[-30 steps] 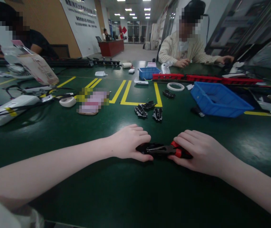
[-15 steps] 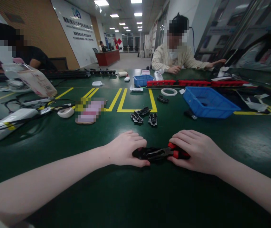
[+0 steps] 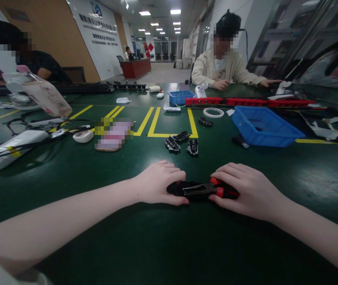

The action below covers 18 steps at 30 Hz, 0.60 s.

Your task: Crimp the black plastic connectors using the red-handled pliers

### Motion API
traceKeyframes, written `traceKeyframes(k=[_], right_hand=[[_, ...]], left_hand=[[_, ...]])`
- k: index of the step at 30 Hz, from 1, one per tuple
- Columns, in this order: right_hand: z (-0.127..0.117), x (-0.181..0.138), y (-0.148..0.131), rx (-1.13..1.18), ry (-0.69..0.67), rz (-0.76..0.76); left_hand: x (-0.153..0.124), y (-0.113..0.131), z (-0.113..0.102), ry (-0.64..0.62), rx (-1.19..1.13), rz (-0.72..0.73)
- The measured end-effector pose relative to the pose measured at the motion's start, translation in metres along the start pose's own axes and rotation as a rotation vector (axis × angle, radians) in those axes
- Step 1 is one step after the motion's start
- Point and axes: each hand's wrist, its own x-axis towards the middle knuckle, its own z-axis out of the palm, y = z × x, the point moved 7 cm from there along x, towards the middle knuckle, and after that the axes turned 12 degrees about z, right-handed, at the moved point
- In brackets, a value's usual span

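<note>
A pair of pliers [image 3: 200, 189] with black jaws and red-and-black handles lies flat on the green table [image 3: 127, 237], close in front of me. My left hand [image 3: 158, 187] is curled over its black end, fingers closed around a small black part I cannot see clearly. My right hand [image 3: 247, 192] is wrapped around the red handles. Both hands rest on the table surface. Three small black plastic parts [image 3: 180, 142] lie a little farther away, just beyond the hands.
A blue bin [image 3: 263, 126] stands at right, a smaller blue bin [image 3: 180, 97] and red strips [image 3: 246, 101] farther back. A tape roll [image 3: 83, 136], cables and a white casing [image 3: 8, 148] lie at left. A person in a striped top sits across the table; another sits far left.
Both hands keep hold of the pliers in the same spot. Only my head has shifted slightly, moving the scene a little in the picture.
</note>
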Motion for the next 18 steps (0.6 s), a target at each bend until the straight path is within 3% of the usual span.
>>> traceKeyframes(k=[7, 18], right_hand=[[-0.009, 0.001, -0.002, -0.026, 0.035, -0.049], [-0.005, 0.001, 0.011, 0.085, -0.028, 0.073]], left_hand=[[0.000, -0.001, -0.001, 0.003, 0.021, 0.015], [0.000, 0.000, -0.002, 0.045, 0.038, 0.072]])
